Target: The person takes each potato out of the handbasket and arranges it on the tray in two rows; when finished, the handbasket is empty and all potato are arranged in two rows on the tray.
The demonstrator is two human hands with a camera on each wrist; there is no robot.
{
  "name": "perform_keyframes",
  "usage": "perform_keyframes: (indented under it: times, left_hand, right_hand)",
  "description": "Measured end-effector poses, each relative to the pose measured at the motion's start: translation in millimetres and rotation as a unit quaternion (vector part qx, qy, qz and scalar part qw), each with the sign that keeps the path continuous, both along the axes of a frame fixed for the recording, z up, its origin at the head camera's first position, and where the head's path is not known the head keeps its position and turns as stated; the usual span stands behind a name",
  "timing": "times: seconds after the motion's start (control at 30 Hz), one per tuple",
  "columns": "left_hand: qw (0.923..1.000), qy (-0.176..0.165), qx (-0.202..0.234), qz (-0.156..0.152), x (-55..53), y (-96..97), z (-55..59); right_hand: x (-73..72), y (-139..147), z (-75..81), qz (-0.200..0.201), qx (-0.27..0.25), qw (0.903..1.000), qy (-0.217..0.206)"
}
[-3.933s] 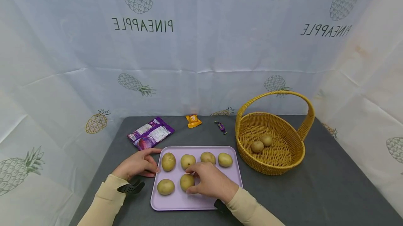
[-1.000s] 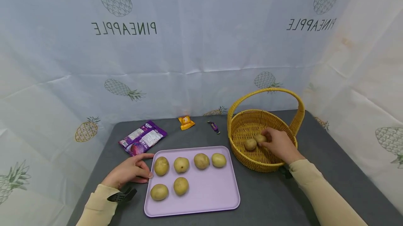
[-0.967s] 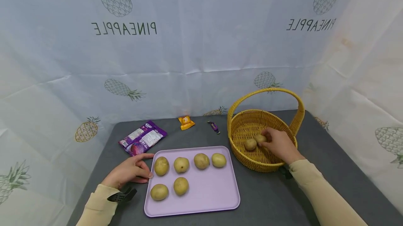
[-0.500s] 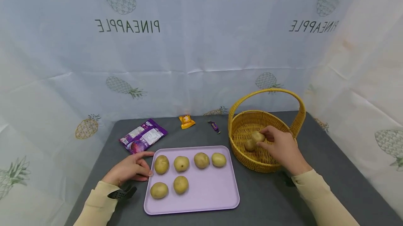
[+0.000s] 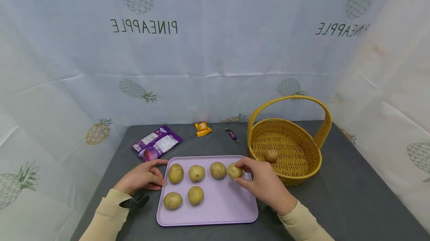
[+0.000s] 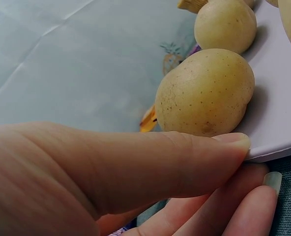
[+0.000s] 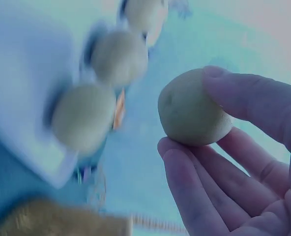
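Note:
My right hand (image 5: 267, 183) pinches a potato (image 7: 194, 107) between thumb and fingertips, above the back right part of the lilac tray (image 5: 221, 207). In the head view the held potato overlaps the one at the row's right end. More potatoes (image 5: 218, 170) lie in a row along the tray's back, and two others (image 5: 196, 195) sit in front at the left. My left hand (image 5: 144, 177) holds the tray's left rim, thumb (image 6: 204, 157) on the edge beside a potato (image 6: 204, 93) and other fingers curled below. One potato (image 5: 270, 155) lies in the wicker basket (image 5: 304, 132).
The yellow basket with its tall handle stands right of the tray on the dark table (image 5: 342, 196). Behind the tray lie a purple packet (image 5: 157, 143), an orange-wrapped sweet (image 5: 203, 128) and a small purple-wrapped sweet (image 5: 231, 135). A printed white cloth (image 5: 208, 54) hangs behind.
My right hand has lifted one of the two potatoes out of the basket and carried it left over the tray. The left hand has stayed at the tray's rim.

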State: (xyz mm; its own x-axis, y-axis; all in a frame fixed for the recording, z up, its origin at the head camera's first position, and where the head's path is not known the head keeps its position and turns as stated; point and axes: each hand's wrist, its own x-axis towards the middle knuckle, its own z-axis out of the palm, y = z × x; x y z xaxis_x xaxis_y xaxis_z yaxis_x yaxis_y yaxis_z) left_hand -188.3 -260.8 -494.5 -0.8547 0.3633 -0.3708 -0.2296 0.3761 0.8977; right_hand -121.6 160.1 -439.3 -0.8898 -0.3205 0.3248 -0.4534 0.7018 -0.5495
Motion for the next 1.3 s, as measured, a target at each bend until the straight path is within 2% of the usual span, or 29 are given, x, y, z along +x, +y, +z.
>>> perform_keyframes:
  times: [0.1, 0.17, 0.33, 0.67, 1.07, 1.3]
  left_hand:
    - [1.0, -0.002, -0.001, 0.002, -0.6, 0.9, -0.7]
    - [1.0, -0.002, -0.002, 0.003, -1.0, 0.8, -1.0]
    - [1.0, -0.002, -0.006, 0.005, -1.6, 0.2, -1.1]
    - [0.9999, -0.003, -0.014, 0.005, -0.7, 0.9, 1.1]
    - [0.9998, -0.003, -0.021, 0.006, 0.1, 1.0, 1.4]
    - [0.9998, -0.004, -0.019, 0.005, 0.2, 1.2, 1.3]
  right_hand:
    - [5.3, -13.9, -9.7, 0.04, 0.008, 0.9992, 0.008]
    - [7.8, -20.3, -16.2, 0.052, 0.019, 0.9984, 0.015]
    - [10.9, -30.2, -28.0, 0.059, 0.045, 0.997, 0.021]
    - [12.1, -36.8, -42.7, 0.071, 0.06, 0.9956, 0.005]
    - [11.0, -38.0, -43.9, 0.074, 0.068, 0.9948, -0.014]
    - [9.6, -36.5, -40.7, 0.084, 0.051, 0.9943, -0.041]
